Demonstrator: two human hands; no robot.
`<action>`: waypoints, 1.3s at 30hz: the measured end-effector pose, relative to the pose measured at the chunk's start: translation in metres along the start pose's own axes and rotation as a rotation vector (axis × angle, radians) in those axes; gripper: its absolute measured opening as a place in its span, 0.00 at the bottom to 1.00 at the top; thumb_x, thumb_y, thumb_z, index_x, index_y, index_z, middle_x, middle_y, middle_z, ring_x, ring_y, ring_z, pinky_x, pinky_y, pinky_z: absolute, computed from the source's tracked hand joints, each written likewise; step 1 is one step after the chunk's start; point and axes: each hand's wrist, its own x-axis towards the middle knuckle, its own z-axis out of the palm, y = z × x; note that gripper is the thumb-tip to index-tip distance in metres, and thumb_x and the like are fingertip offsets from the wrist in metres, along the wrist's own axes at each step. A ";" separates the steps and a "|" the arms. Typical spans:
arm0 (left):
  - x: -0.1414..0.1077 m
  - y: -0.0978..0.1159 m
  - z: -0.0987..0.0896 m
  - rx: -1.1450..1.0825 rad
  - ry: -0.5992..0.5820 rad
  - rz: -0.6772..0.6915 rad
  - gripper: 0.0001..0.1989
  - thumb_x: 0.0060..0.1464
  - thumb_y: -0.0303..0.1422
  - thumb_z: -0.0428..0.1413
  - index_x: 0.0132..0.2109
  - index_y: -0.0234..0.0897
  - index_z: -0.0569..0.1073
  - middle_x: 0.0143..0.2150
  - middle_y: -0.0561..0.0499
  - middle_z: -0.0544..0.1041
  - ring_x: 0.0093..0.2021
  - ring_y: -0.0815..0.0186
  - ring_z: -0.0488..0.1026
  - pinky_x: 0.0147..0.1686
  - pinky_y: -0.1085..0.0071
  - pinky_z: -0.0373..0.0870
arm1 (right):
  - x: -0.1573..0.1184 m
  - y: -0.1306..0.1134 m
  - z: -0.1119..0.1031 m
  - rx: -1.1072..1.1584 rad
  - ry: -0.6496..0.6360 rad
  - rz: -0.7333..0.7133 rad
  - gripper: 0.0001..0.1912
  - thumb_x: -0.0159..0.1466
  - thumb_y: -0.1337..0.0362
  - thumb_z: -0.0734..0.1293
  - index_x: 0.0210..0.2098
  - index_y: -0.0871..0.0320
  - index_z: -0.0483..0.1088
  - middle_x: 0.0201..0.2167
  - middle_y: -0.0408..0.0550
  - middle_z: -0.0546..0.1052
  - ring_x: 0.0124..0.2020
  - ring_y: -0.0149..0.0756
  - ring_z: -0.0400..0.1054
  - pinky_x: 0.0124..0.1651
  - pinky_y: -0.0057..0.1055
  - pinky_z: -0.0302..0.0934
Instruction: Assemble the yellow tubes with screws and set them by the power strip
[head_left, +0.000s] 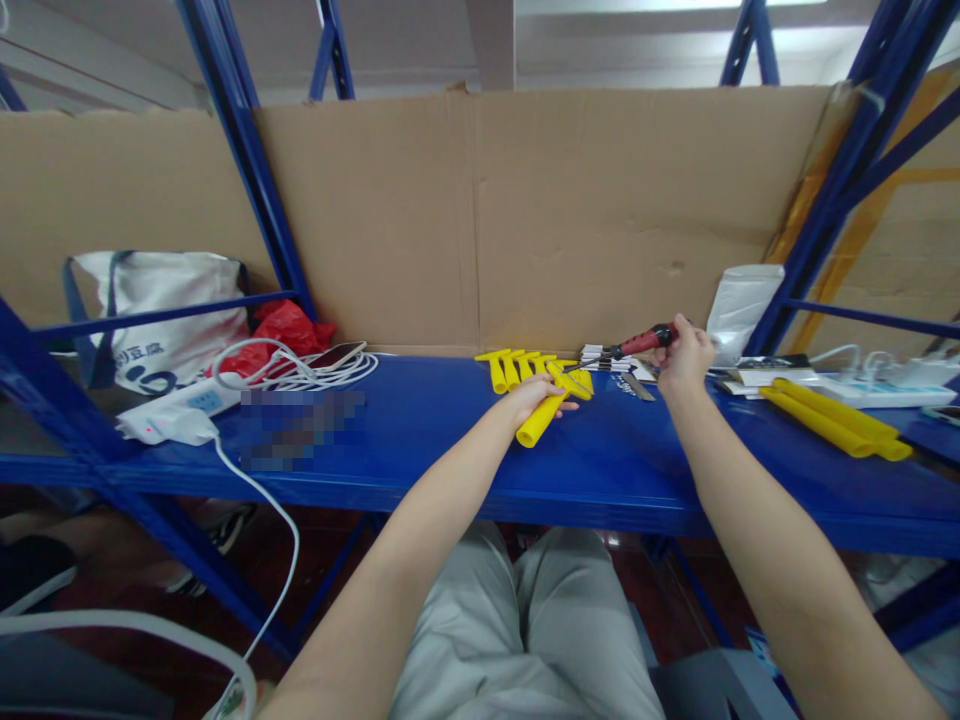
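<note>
My left hand (534, 397) is closed round a yellow T-shaped plastic tube piece (541, 415), its round open end facing me. In my right hand (686, 355) is a tool with a red-and-black handle (643, 341). Its thin dark shaft points left toward the top of the yellow piece; whether the tip touches cannot be made out. Several similar yellow pieces (514, 370) stand in a row just behind my left hand. A flat grey metal strip (637, 386) lies below the tool, near some small white-and-black items (598, 357).
Long yellow tubes (832, 420) lie at right on the blue shelf (420, 440), before a white power strip (885, 390). At left are another power strip (180, 410), coiled white cable (322, 372), a red bag (289, 330) and a cloth bag (165, 320). Cardboard (375, 220) stands behind.
</note>
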 end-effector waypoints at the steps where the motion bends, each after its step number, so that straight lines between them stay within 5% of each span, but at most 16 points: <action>1: -0.001 0.000 0.000 -0.001 0.008 -0.001 0.19 0.52 0.16 0.47 0.50 0.35 0.62 0.50 0.40 0.73 0.26 0.66 0.77 0.17 0.78 0.66 | 0.000 0.000 0.000 -0.004 -0.003 -0.006 0.21 0.53 0.52 0.67 0.23 0.52 0.50 0.12 0.31 0.52 0.10 0.26 0.52 0.11 0.26 0.46; 19: 0.000 0.001 0.001 0.019 -0.034 0.001 0.19 0.52 0.16 0.49 0.50 0.34 0.63 0.47 0.41 0.74 0.27 0.66 0.77 0.19 0.77 0.66 | 0.001 0.000 0.000 -0.033 0.021 -0.061 0.21 0.54 0.50 0.67 0.23 0.52 0.51 0.12 0.31 0.54 0.10 0.25 0.51 0.11 0.25 0.45; 27: 0.000 0.001 0.000 0.002 -0.021 0.007 0.21 0.50 0.16 0.49 0.50 0.35 0.63 0.49 0.40 0.74 0.29 0.65 0.77 0.20 0.76 0.67 | -0.001 -0.002 0.001 -0.055 -0.050 -0.191 0.21 0.51 0.48 0.69 0.24 0.53 0.53 0.14 0.31 0.59 0.09 0.24 0.52 0.10 0.25 0.46; 39: -0.006 0.010 0.004 0.061 0.212 0.138 0.24 0.50 0.19 0.53 0.53 0.39 0.59 0.43 0.46 0.74 0.23 0.70 0.74 0.18 0.78 0.64 | -0.010 -0.013 0.007 0.014 -0.106 -0.021 0.12 0.53 0.59 0.68 0.24 0.54 0.59 0.11 0.30 0.51 0.09 0.22 0.46 0.11 0.23 0.46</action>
